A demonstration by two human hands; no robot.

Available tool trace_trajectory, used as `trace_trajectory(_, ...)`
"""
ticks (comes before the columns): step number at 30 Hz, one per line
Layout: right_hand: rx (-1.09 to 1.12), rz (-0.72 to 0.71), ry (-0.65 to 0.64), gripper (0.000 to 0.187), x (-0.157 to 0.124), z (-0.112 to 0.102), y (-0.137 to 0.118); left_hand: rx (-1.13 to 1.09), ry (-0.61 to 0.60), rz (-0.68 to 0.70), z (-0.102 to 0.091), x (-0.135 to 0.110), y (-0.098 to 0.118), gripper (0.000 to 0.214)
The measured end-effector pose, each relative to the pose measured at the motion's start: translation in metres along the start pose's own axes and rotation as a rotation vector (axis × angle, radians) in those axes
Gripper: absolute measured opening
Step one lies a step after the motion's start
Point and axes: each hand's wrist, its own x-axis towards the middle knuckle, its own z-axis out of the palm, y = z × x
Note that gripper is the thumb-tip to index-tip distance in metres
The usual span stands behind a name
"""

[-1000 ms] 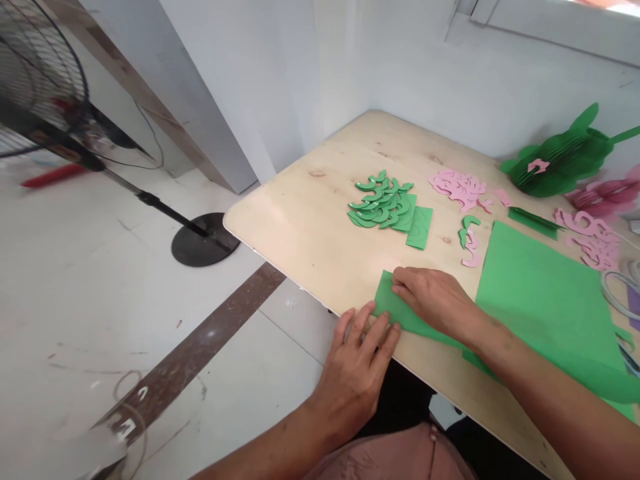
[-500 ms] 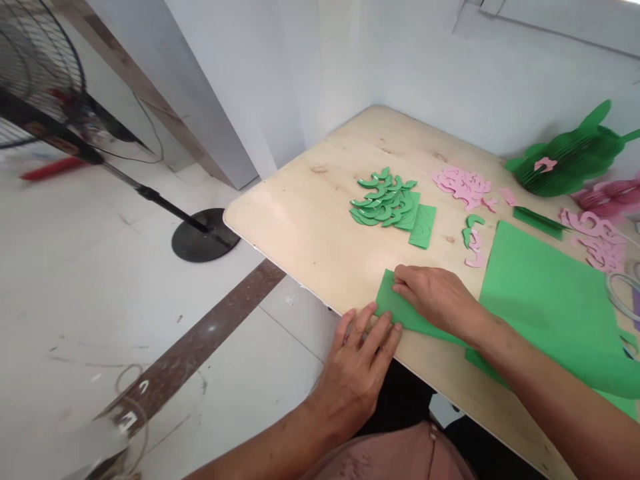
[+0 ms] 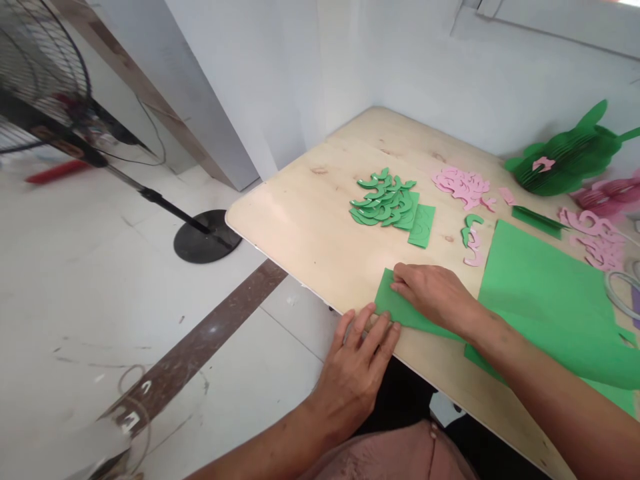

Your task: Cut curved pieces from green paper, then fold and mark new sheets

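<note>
A folded strip of green paper (image 3: pixel 400 308) lies along the table's near edge. My left hand (image 3: pixel 357 363) rests there with its fingers stretched and spread, the fingertips touching the strip's near side. On top of the strip sits my right hand (image 3: pixel 431 292), its fingers curled closed and pressed down near the far left part. Whether those fingers hold anything small is hidden. To the right, under my right forearm, are large green paper sheets (image 3: pixel 545 280). Farther back is a pile of cut green paper pieces (image 3: pixel 385 200), with a small green rectangle bearing drawn curves (image 3: pixel 421 227) beside it.
Pink paper cutouts (image 3: pixel 463 185) lie behind, and a small green and pink group (image 3: pixel 473 243) sits nearer. Scissors handles (image 3: pixel 623 293) show at the right edge. Green honeycomb paper decoration (image 3: pixel 565 157) stands by the wall. A floor fan (image 3: pixel 207 235) is left of the wooden table (image 3: pixel 300 193).
Both hands keep nearly the same place and pose on the green strip. Only the camera view has shifted very slightly.
</note>
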Motion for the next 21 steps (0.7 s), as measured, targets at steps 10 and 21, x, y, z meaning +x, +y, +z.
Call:
trace_trajectory(10, -0.039, 0.008, -0.017, 0.017, 0.001, -0.001, -0.001, -0.002, 0.01, -0.008, -0.003, -0.003, 0.001, 0.053)
trace_trajectory(21, -0.043, 0.013, -0.056, 0.019, 0.001, -0.003, 0.0, 0.071, -0.152, 0.04, -0.006, 0.013, 0.016, 0.058)
